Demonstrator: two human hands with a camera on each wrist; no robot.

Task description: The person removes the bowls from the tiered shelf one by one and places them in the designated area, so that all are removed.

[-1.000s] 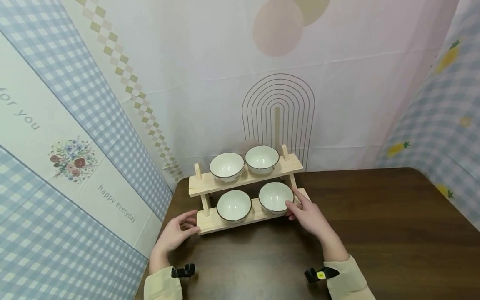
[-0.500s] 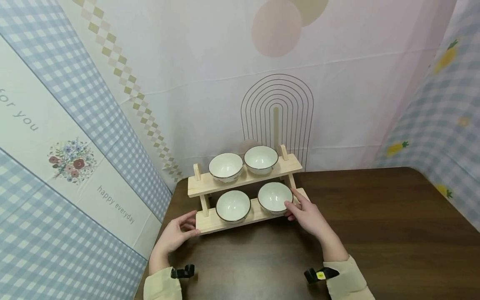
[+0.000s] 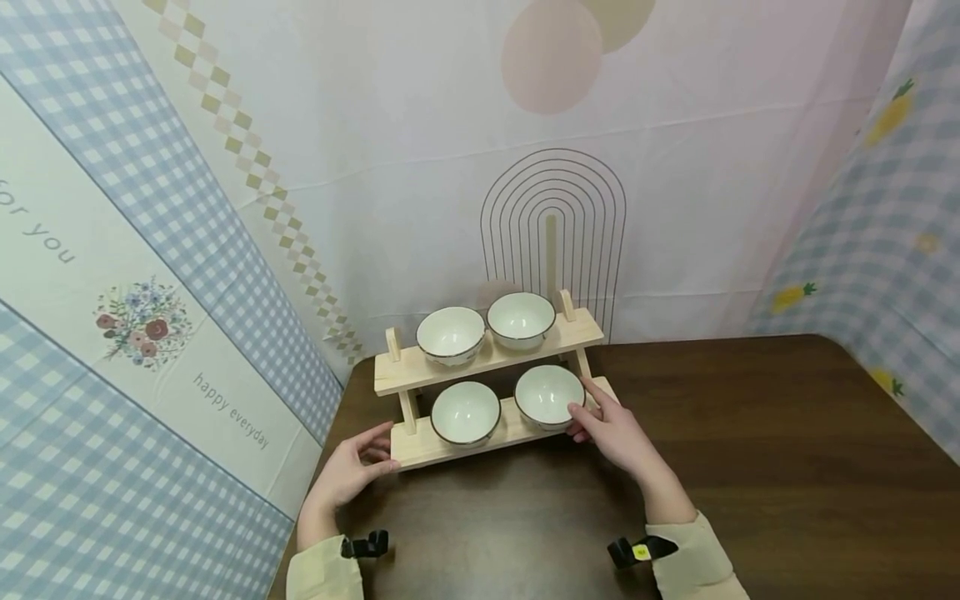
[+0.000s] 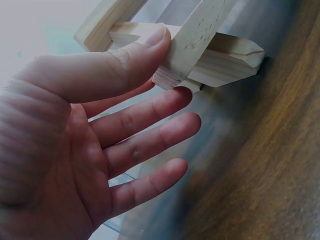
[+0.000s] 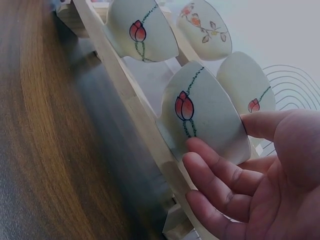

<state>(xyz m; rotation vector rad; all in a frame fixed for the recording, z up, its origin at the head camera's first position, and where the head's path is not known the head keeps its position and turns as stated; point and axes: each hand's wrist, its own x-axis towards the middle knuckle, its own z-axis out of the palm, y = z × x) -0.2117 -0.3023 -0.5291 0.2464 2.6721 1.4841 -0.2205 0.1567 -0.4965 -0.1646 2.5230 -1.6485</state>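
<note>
A two-tier wooden rack stands on the table, with two bowls on each tier. My left hand pinches the left end of its lower board between thumb and index finger. In the left wrist view, the other fingers of that hand spread apart off the wood. My right hand holds the lower right bowl, thumb at the rim and fingers around its side. A red tulip shows on this bowl in the right wrist view. Next to it sits the lower left bowl.
On the upper tier sit a left bowl and a right bowl, nearly touching. A printed cloth hangs behind the rack, and a checked cloth borders the left. The dark wooden table extends right.
The view has shifted very slightly. Both hands, the bowls and the rack keep the same places relative to one another.
</note>
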